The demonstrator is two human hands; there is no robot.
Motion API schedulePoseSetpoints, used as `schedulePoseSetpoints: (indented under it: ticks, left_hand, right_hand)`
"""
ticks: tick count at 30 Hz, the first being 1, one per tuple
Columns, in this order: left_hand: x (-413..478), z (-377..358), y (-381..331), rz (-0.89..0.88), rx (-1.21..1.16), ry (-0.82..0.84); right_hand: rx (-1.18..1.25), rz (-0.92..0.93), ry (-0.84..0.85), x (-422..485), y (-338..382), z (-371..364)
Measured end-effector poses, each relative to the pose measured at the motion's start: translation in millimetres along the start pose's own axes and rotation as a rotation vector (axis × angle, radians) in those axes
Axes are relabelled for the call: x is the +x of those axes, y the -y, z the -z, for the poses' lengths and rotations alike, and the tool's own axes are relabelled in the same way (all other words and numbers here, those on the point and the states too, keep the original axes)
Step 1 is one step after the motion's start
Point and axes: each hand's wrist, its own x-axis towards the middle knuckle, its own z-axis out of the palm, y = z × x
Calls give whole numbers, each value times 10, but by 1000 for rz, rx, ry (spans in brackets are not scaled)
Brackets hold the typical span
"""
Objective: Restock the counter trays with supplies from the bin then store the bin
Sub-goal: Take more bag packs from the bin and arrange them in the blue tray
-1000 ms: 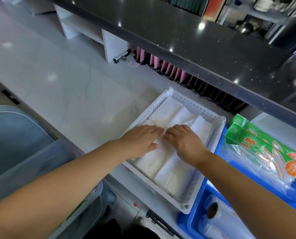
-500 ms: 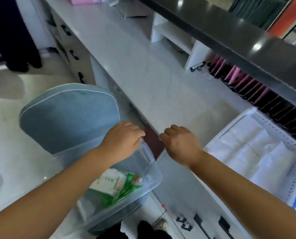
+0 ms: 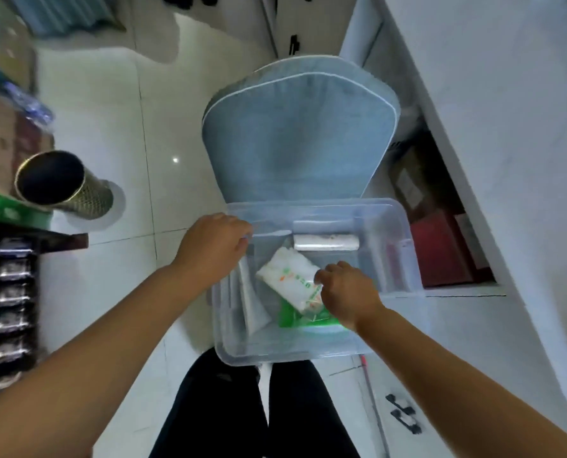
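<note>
Clear plastic bin [image 3: 404, 226], on blue chair seat [image 3: 295, 143]: fetching-supplies step in hand, left hand [image 3: 214, 246] curled over its left rim, right hand [image 3: 345, 289] curled at white-and-green packet [image 3: 288, 276] inside (grasp not discernible); next move likely calls for a firm pinch, then a lift toward the counter trays.

Both forearms [image 3: 110, 342] bare, wrist up as far as can be seen. Left hand [image 3: 214, 249] and right hand [image 3: 345, 292] bare as well. Lower body: plain black trousers [image 3: 209, 408], matte fabric, narrow gap between the two sides.
</note>
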Motion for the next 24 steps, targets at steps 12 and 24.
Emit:
schedulePoseSetpoints:
  ticks: [12, 24]
  left_hand:
    - [-179, -1018, 760, 275, 12, -92]
    - [-74, -1279, 888, 263, 20, -201]
  right_hand:
    - [454, -222, 243, 1067, 664, -1703]
    - [538, -415, 221, 1385, 933, -2322]
